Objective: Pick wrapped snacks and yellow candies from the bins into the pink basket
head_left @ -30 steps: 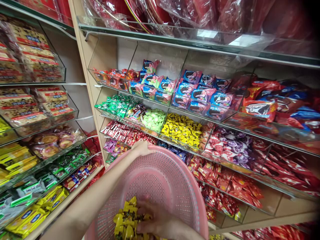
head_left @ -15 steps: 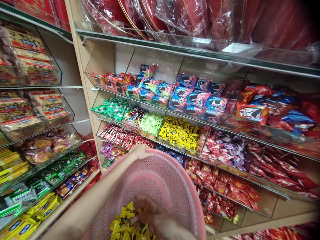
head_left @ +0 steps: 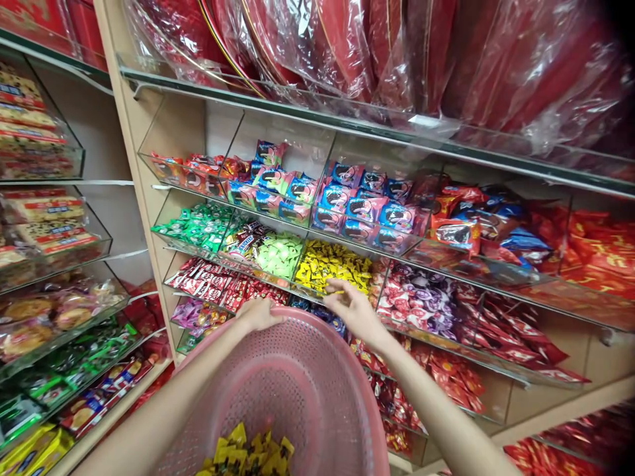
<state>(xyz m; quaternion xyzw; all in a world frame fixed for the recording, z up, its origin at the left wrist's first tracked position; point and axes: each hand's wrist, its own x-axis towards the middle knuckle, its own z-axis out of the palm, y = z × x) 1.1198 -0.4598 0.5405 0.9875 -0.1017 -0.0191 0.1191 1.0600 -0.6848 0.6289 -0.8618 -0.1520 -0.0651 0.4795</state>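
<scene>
My left hand (head_left: pixel 258 313) is closed on the far rim of a pink perforated plastic basket (head_left: pixel 317 350), which is tilted toward me. Yellow-wrapped candies (head_left: pixel 251 453) lie in a heap at the basket's near side. Above the rim, my right hand (head_left: pixel 351 309) reaches out with its fingers apart and nothing visible in it. Its fingertips are in front of the lower edge of a clear bin of yellow-wrapped candies (head_left: pixel 333 263); whether they touch it I cannot tell.
Green candies (head_left: pixel 196 226) and light-green candies (head_left: pixel 280 254) fill bins to the left, purple-and-white candies (head_left: pixel 426 297) to the right. Blue-and-pink cookie packs (head_left: pixel 357 205) sit one shelf up. A glass shelf (head_left: pixel 347 122) with plastic-wrapped red items runs overhead.
My right hand has left the candies in the basket and moved up and forward to the yellow candy bin. My left hand still holds the rim. The view has shifted right.
</scene>
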